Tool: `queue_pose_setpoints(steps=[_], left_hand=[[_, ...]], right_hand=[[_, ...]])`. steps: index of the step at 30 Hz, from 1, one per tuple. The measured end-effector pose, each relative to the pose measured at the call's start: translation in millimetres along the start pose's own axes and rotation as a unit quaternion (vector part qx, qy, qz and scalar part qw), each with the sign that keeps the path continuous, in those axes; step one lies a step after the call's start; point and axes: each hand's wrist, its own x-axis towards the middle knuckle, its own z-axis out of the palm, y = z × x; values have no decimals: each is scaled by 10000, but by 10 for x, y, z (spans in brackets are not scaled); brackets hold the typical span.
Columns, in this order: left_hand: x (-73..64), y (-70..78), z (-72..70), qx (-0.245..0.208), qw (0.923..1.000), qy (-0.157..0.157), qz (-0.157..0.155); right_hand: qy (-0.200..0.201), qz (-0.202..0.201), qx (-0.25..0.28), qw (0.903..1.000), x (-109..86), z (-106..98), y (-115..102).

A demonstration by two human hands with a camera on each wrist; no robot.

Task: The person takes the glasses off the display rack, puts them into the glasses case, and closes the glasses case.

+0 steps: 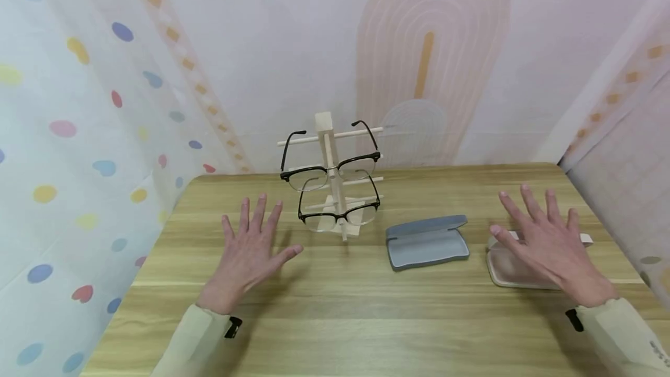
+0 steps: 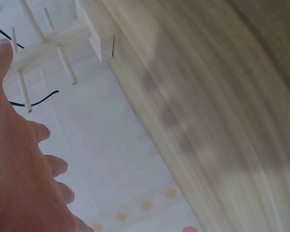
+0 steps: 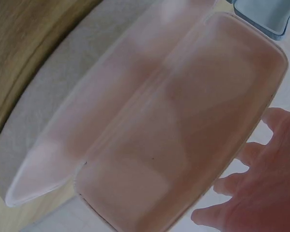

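My left hand [image 1: 248,258] is spread with straight fingers and holds nothing, to the left of a wooden glasses stand [image 1: 324,123]. On the stand hang two pairs of black half-rim glasses: an upper pair [image 1: 309,171] and a lower pair [image 1: 320,216]. My right hand [image 1: 549,243], fingers spread and nothing gripped, is over an open pink glasses case [image 1: 515,269] and hides part of it. The right wrist view shows the case's bare inside [image 3: 198,111] beside the fingers. Between stand and right hand lies an open grey-blue glasses case [image 1: 426,249], with nothing in it.
All of this stands on a wood-grain table [image 1: 340,319]. A patterned cloth [image 1: 293,45] hangs behind the table's back edge and along its left side. Pegs [image 2: 66,65] stick out sideways from the stand.
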Motion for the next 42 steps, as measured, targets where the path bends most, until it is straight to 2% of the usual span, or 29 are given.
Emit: queue_pose_setpoints(steps=[9, 28, 32, 42], left_hand=[[-22, -6, 25, -67, 9999, -56, -88], [-67, 17, 37, -1, 9996, 237, -130], [-71, 16, 33, -24, 9996, 223, -145], [-104, 111, -10, -374, 9980, 475, -198]], right_hand=[[47, -30, 48, 10000, 11, 1, -41], [172, -104, 114, 9997, 0, 73, -109], [208, -122, 140, 9996, 2, 73, -135], [223, -182, 451, 9986, -10, 75, -218]])
